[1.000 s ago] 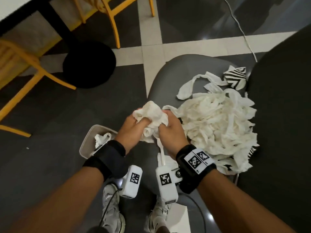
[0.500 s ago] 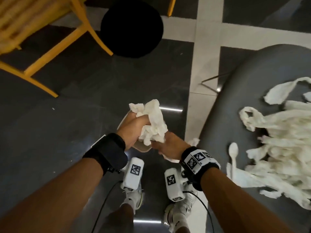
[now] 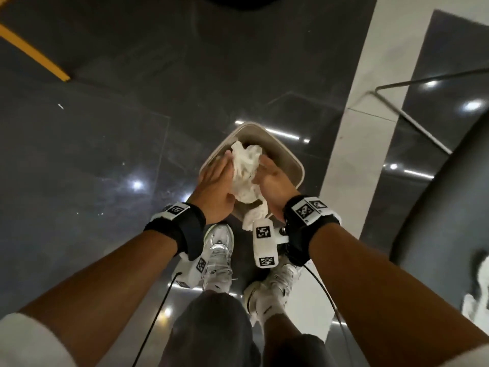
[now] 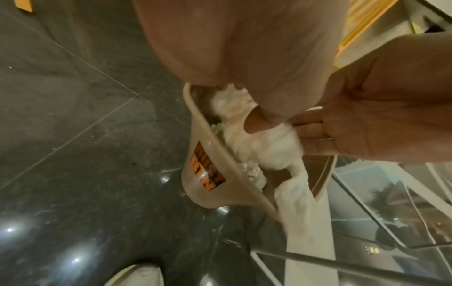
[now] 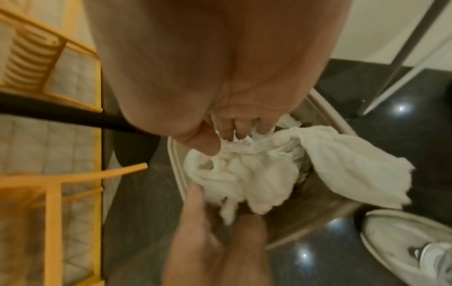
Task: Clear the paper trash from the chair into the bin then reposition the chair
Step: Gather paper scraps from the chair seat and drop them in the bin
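Observation:
A beige bin (image 3: 289, 157) stands on the dark floor in front of my feet. Both hands hold a crumpled white paper wad (image 3: 246, 170) in its mouth. My left hand (image 3: 225, 168) lies flat against the wad's left side with straight fingers. On the wad's right side, my right hand (image 3: 267, 168) pinches the paper (image 5: 257, 174) between curled fingers (image 5: 244, 125) and thumb. One flap of paper (image 5: 354, 174) hangs over the bin's near rim. More paper (image 4: 249, 170) lies inside the bin (image 4: 208, 174). The grey chair (image 3: 449, 207) curves along the right edge with paper scraps (image 3: 476, 287) on it.
The chair's thin metal leg frame (image 3: 412, 123) rests on the floor to the right of the bin. A yellow chair leg (image 3: 34, 54) crosses the upper left. My white shoes (image 3: 217, 252) stand just behind the bin. A pale tile stripe (image 3: 352, 128) runs diagonally.
Both hands carried the wad left from the chair and down into the bin's mouth. The left hand went from gripping the wad to lying flat against it.

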The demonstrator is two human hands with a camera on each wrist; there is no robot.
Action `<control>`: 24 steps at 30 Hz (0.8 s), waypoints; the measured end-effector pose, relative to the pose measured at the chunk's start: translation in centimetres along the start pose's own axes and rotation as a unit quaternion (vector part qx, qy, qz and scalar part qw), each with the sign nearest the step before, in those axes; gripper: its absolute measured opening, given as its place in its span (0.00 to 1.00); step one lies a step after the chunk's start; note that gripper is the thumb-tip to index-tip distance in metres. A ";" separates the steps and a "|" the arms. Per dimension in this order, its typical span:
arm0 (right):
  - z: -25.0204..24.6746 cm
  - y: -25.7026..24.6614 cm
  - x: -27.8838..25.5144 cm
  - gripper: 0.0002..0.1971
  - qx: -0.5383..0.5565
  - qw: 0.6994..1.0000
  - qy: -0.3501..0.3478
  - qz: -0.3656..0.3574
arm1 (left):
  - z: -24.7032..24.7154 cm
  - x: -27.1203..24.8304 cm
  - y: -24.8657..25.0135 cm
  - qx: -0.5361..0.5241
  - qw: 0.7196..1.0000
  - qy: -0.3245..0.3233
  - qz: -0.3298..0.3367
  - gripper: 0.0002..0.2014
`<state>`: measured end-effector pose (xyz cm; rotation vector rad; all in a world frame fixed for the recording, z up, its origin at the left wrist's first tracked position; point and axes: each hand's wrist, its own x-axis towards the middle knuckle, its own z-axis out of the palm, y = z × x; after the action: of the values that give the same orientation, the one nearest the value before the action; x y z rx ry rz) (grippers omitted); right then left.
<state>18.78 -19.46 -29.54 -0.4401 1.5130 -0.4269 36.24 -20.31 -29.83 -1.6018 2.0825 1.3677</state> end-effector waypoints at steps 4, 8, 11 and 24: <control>-0.4 -1.3 -1.5 0.39 -0.130 0.990 0.009 -0.062 | -0.1 -1.3 -0.4 0.082 0.994 0.077 0.000 0.44; -2.0 -1.3 -2.5 0.33 -0.250 0.967 0.048 -0.011 | -0.9 -1.3 0.3 0.056 0.987 0.125 -0.079 0.42; -3.4 -0.6 -3.4 0.22 -0.292 0.956 0.031 -0.025 | -1.9 -1.0 0.4 -0.029 0.990 0.089 -0.102 0.41; -20.7 -1.3 -24.5 0.15 -0.272 0.910 0.280 -0.137 | -3.7 -1.2 24.0 0.054 0.994 -0.030 0.093 0.26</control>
<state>-2.31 -7.94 -8.30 -1.0448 2.1491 -0.3575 18.00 -22.28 -13.88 -1.3376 2.2755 1.3147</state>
